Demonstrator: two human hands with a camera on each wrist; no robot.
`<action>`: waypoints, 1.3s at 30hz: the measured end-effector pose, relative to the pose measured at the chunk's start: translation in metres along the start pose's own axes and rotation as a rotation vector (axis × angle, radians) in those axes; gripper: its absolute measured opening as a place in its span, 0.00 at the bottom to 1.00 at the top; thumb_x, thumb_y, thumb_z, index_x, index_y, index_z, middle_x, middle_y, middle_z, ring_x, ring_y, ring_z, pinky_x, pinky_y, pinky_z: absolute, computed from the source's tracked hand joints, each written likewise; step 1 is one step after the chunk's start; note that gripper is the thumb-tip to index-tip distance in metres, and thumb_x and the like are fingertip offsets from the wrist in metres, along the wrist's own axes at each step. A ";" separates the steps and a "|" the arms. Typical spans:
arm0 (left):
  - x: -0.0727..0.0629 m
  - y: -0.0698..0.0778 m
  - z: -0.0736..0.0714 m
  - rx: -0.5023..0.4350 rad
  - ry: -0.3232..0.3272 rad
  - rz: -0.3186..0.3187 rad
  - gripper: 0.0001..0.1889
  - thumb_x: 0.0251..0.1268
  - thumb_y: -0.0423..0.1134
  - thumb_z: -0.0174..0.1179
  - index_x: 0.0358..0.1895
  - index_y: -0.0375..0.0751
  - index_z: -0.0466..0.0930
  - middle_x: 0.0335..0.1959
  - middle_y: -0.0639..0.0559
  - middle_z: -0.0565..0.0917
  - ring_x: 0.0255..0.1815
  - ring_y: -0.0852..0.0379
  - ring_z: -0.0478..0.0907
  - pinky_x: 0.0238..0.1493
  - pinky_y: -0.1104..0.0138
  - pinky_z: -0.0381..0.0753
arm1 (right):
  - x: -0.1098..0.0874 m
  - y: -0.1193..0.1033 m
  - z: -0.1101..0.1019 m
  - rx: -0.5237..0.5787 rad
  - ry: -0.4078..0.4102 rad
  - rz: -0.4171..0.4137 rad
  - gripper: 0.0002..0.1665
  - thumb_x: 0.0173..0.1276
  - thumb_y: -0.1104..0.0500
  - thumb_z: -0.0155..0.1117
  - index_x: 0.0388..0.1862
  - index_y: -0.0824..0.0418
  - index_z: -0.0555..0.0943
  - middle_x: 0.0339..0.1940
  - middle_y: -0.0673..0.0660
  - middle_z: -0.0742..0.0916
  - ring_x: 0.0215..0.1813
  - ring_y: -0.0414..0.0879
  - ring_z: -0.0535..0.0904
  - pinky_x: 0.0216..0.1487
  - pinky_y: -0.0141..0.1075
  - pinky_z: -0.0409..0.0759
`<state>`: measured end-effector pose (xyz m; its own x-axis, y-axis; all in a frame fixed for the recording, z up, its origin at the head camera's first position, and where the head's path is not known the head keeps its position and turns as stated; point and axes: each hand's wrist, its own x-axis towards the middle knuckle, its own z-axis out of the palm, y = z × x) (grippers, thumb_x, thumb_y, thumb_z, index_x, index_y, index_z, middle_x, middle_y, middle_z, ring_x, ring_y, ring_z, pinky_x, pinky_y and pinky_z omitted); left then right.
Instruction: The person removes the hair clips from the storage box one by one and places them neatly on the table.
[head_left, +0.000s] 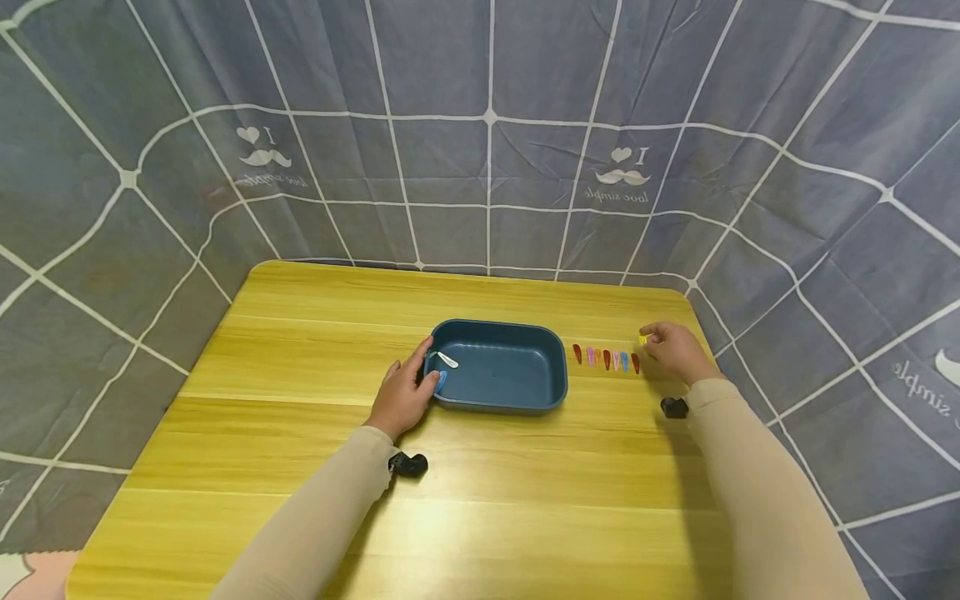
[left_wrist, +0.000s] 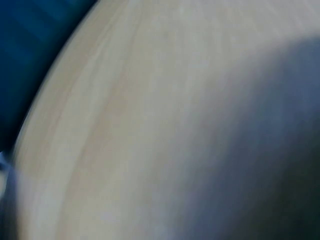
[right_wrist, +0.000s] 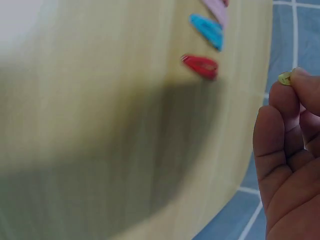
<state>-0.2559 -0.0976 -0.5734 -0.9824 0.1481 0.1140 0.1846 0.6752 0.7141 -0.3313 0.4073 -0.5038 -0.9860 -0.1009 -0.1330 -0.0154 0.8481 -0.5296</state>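
Note:
A dark blue rectangular basin (head_left: 498,408) stands on the wooden table. Inside, near its left end, lie a white hair clip (head_left: 447,360) and a blue hair clip (head_left: 442,381). My left hand (head_left: 400,398) rests against the basin's left side, its fingers fairly straight and the thumb tip at the rim beside the blue clip. At the right, my right hand (head_left: 673,350) pinches a yellow hair clip (right_wrist: 285,78) between thumb and index finger, held above the table in the right wrist view. The left wrist view is blurred and shows mostly tabletop.
Right of the basin runs a row of several hair clips, from a red one (head_left: 577,353) through pink, orange and blue to another red clip (right_wrist: 201,66) nearest my right hand. A grey checked curtain (head_left: 450,167) encloses the table's back and sides.

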 end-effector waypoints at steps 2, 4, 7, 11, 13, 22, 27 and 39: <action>0.000 0.000 0.000 -0.004 0.000 -0.002 0.35 0.83 0.49 0.52 0.87 0.60 0.52 0.78 0.44 0.74 0.73 0.37 0.77 0.89 0.43 0.46 | -0.001 0.005 0.001 0.010 -0.012 0.017 0.24 0.76 0.65 0.56 0.66 0.74 0.77 0.40 0.61 0.84 0.33 0.45 0.76 0.36 0.35 0.76; 0.000 0.000 0.000 -0.009 0.000 -0.007 0.35 0.83 0.49 0.52 0.87 0.61 0.52 0.78 0.45 0.73 0.73 0.38 0.77 0.89 0.44 0.46 | -0.002 0.010 0.002 0.022 -0.027 0.038 0.24 0.75 0.65 0.56 0.66 0.75 0.77 0.38 0.59 0.83 0.33 0.45 0.76 0.36 0.35 0.76; 0.000 0.000 0.000 -0.010 -0.004 -0.015 0.35 0.83 0.49 0.51 0.87 0.62 0.51 0.79 0.46 0.73 0.74 0.38 0.76 0.89 0.45 0.45 | -0.005 0.016 0.004 0.025 -0.042 0.069 0.24 0.75 0.65 0.56 0.66 0.76 0.77 0.37 0.58 0.82 0.36 0.47 0.76 0.38 0.35 0.76; 0.000 0.000 0.000 -0.009 -0.004 -0.018 0.34 0.83 0.50 0.51 0.87 0.61 0.52 0.79 0.46 0.72 0.74 0.38 0.76 0.89 0.46 0.45 | -0.008 0.025 0.006 0.044 -0.058 0.120 0.24 0.77 0.63 0.57 0.68 0.73 0.76 0.43 0.60 0.83 0.43 0.52 0.77 0.43 0.36 0.77; 0.000 0.000 0.000 -0.010 0.000 -0.019 0.34 0.83 0.50 0.51 0.87 0.61 0.52 0.79 0.46 0.72 0.74 0.38 0.77 0.89 0.46 0.45 | -0.010 0.027 0.007 0.055 -0.062 0.136 0.25 0.78 0.62 0.57 0.69 0.73 0.76 0.45 0.61 0.83 0.44 0.52 0.77 0.44 0.36 0.77; 0.001 -0.001 0.001 -0.006 -0.003 -0.007 0.35 0.82 0.50 0.51 0.87 0.62 0.51 0.79 0.46 0.72 0.75 0.38 0.75 0.89 0.45 0.45 | -0.014 0.037 0.014 0.086 -0.054 0.167 0.27 0.77 0.61 0.57 0.70 0.73 0.75 0.40 0.57 0.83 0.39 0.48 0.77 0.38 0.34 0.77; 0.001 -0.002 0.001 -0.006 -0.003 -0.010 0.35 0.82 0.51 0.50 0.87 0.62 0.51 0.79 0.46 0.72 0.75 0.39 0.75 0.89 0.45 0.45 | -0.015 0.037 0.017 0.110 -0.050 0.160 0.27 0.76 0.62 0.57 0.69 0.74 0.76 0.43 0.59 0.85 0.41 0.50 0.78 0.40 0.33 0.78; 0.001 -0.001 0.001 0.006 0.005 -0.004 0.35 0.82 0.49 0.52 0.86 0.59 0.53 0.78 0.44 0.74 0.75 0.39 0.75 0.88 0.44 0.49 | -0.018 0.031 0.025 0.105 -0.030 0.147 0.25 0.78 0.61 0.60 0.68 0.74 0.77 0.51 0.68 0.87 0.49 0.55 0.81 0.44 0.36 0.80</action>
<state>-0.2570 -0.0975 -0.5746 -0.9833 0.1417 0.1140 0.1804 0.6803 0.7104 -0.3098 0.4230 -0.5386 -0.9709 0.0038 -0.2394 0.1479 0.7957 -0.5873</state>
